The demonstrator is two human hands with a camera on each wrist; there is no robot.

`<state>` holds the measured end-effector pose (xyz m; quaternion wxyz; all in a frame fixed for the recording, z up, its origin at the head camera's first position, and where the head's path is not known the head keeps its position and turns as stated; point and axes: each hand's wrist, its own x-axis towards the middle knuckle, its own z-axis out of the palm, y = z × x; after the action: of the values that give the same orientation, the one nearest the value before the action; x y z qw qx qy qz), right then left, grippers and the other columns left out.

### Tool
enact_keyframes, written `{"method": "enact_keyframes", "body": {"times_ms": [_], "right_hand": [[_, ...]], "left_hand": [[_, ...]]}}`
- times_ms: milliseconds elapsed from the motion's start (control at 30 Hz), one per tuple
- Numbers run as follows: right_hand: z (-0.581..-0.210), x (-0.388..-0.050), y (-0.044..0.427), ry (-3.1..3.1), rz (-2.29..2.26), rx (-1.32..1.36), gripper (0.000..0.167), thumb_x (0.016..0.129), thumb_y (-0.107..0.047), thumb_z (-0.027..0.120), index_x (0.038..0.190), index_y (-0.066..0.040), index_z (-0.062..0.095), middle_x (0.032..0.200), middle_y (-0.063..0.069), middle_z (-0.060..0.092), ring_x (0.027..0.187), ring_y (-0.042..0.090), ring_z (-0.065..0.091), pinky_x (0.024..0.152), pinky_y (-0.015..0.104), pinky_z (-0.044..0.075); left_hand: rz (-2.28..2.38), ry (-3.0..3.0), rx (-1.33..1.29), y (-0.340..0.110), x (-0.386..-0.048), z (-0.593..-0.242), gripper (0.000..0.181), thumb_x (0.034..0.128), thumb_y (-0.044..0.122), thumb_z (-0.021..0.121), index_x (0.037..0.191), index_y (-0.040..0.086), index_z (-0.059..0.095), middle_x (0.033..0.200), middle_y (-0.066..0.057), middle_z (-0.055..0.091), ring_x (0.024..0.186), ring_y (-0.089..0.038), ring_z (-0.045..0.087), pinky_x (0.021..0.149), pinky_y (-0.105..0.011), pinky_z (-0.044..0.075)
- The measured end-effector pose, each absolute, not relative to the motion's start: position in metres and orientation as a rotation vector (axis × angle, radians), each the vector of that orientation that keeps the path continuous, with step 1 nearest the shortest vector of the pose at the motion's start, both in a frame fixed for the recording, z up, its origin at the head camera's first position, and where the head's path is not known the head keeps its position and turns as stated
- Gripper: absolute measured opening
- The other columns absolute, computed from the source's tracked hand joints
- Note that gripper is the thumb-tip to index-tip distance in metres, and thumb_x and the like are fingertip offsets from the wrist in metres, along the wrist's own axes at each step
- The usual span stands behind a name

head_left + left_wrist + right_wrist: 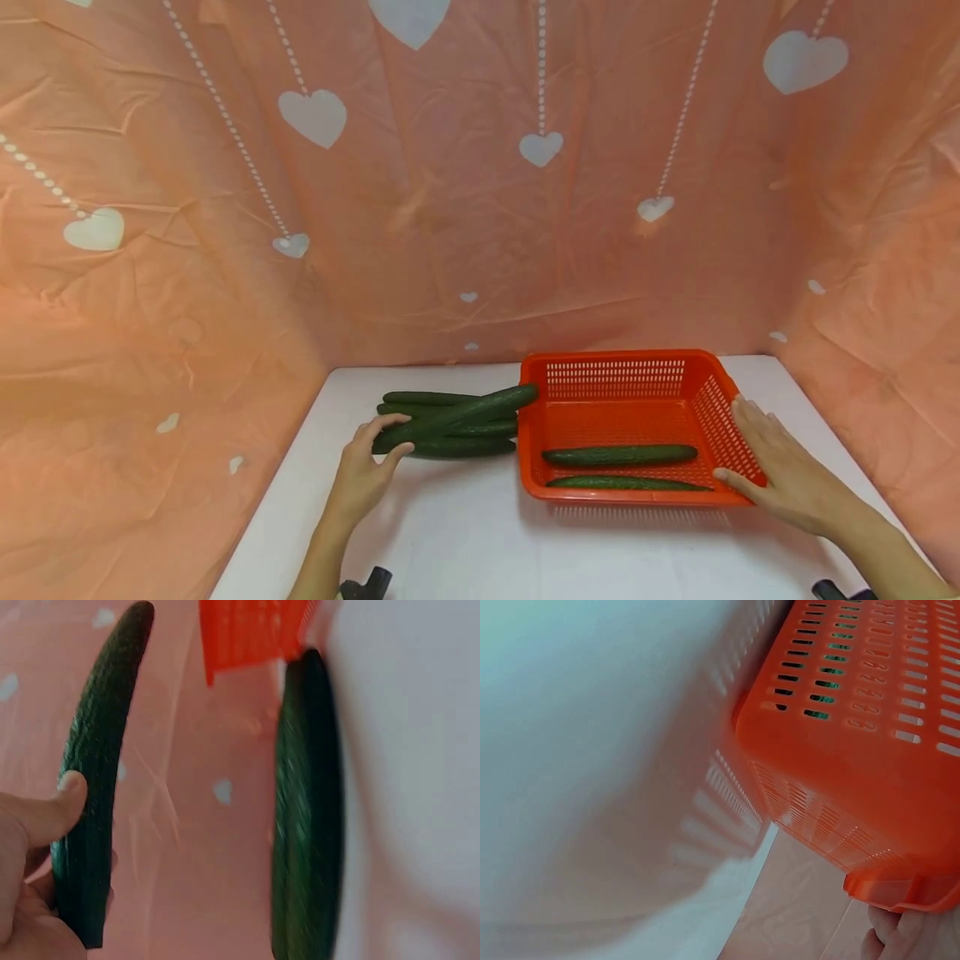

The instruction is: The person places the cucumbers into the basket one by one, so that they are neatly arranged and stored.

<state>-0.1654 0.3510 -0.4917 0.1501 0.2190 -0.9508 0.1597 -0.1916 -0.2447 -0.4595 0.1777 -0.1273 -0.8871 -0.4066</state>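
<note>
My left hand [363,475] holds a dark green cucumber [487,408] near its left end, thumb on the near side. In the left wrist view this cucumber [97,750] is tilted, away from the others. Its far end reaches the left rim of the red basket [615,500] in the head view. Beneath it, several cucumbers [461,448] lie side by side on the table. Two more, a cucumber [618,455] and a thinner-looking one [630,482], lie inside the basket along its near side. My right hand [787,483] rests on the basket's right rim, fingers extended.
The white table [480,550] meets peach cloth [420,250] with white hearts at the back and sides. The basket's slotted wall [825,667] shows green through it in the right wrist view. Black device parts [366,583] show at the bottom edge.
</note>
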Motion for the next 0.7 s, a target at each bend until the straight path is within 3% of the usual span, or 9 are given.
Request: {"method": "enact_keyframes", "body": {"times_ms": [133,367,633,700], "right_hand": [[-0.492,-0.166,0.351,-2.722,0.453,0.637,0.104,0.097,-0.039,0.078,0.167,0.008,0.017,0.174,0.03,0.017,0.16,0.001,-0.015,0.125,0.017,-0.014],[-0.493,-0.163,0.351,-2.724,0.463,0.64,0.102,0.098,-0.039,0.078,0.166,0.01,0.02,0.174,0.031,0.018,0.164,0.011,-0.01,0.125,0.017,-0.014],[-0.489,-0.165,0.351,-2.734,0.452,0.635,0.103,0.098,-0.039,0.077,0.167,0.009,0.017,0.173,0.032,0.019,0.161,0.002,-0.014,0.125,0.017,-0.014],[-0.488,-0.166,0.351,-2.743,0.454,0.627,0.103,0.098,-0.04,0.077,0.167,0.008,0.017,0.173,0.032,0.019,0.162,0.007,-0.013,0.125,0.017,-0.013]], "left_hand": [[-1.173,-2.514,-0.393,-0.222,-0.197,-0.45,0.043,0.0911,0.01,0.085,0.131,0.016,0.071,0.128,-0.008,0.07,0.128,-0.037,0.061,0.11,-0.066,0.047],[-1.197,-2.527,-0.455,-0.183,-0.211,-0.438,0.041,0.0914,0.011,0.085,0.13,0.015,0.072,0.128,-0.005,0.071,0.126,-0.033,0.061,0.107,-0.06,0.05],[-1.136,-2.503,-0.63,-0.141,-0.231,-0.427,0.038,0.0903,0.011,0.086,0.125,0.01,0.072,0.123,-0.005,0.075,0.116,-0.031,0.064,0.105,-0.055,0.05],[-1.125,-2.512,-0.666,-0.131,-0.236,-0.426,0.036,0.0906,0.01,0.086,0.124,0.009,0.072,0.121,-0.006,0.076,0.115,-0.031,0.065,0.105,-0.054,0.05]]}}
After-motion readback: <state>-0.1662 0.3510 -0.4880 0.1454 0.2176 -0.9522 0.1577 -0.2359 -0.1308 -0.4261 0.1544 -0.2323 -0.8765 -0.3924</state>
